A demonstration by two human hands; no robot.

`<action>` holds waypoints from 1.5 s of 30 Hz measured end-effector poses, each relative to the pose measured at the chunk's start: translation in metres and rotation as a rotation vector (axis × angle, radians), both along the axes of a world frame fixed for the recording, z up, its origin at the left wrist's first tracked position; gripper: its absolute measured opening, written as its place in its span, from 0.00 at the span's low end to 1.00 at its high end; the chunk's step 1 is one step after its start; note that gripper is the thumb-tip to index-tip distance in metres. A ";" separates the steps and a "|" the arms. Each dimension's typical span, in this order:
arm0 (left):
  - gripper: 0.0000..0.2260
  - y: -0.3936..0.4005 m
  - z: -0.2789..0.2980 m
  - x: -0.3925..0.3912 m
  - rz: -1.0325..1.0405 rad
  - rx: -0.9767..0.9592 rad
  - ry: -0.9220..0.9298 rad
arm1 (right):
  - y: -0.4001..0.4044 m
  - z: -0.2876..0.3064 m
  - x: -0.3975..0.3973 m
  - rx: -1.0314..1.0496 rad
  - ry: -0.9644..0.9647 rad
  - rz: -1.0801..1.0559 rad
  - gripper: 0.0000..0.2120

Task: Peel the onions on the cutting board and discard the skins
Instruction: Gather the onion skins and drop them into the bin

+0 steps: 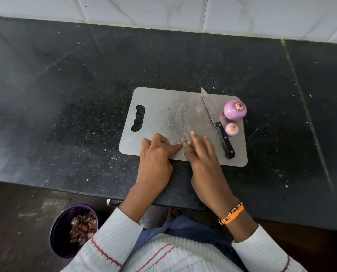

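Head view: both onions (235, 110) sit peeled beside the knife (216, 122). My left hand (155, 154) pinches skin scraps (184, 144) against my flat, relaxed right hand (202, 152); next, I judge, they go into the bin (57, 230).

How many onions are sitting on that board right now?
2. A large onion lies at the far right corner of the cutting board, and a small onion sits just nearer, beside the knife handle. None seem hidden.

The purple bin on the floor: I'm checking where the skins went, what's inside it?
The purple bin holds a heap of onion skins; its right side is covered by the left sleeve.
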State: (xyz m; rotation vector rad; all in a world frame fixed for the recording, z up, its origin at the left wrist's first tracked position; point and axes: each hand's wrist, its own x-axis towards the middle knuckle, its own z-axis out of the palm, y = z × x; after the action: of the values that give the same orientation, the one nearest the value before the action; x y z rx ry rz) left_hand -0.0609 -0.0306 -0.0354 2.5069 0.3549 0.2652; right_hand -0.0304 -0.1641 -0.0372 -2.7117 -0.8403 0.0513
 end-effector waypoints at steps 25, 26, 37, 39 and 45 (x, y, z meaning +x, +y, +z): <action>0.24 0.012 0.008 0.007 0.079 -0.120 -0.087 | 0.023 0.016 0.020 0.016 -0.230 0.075 0.15; 0.24 0.012 0.008 0.008 0.076 -0.126 -0.085 | 0.025 0.017 0.021 0.008 -0.230 0.069 0.16; 0.18 0.030 0.017 -0.010 0.099 -0.437 -0.102 | 0.030 0.027 0.035 0.885 0.690 -0.508 0.07; 0.18 0.039 0.019 -0.021 0.146 -0.554 -0.118 | 0.046 0.038 0.024 1.099 0.948 -0.528 0.09; 0.14 0.084 0.032 -0.090 0.382 -0.821 -0.209 | 0.116 0.064 -0.028 1.212 1.437 -0.383 0.16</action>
State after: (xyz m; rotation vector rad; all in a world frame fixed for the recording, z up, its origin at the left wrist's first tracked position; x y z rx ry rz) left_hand -0.1510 0.0532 -0.0032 1.5818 0.6920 0.4238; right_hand -0.0581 -0.0480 0.0269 -1.0921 0.1514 0.9004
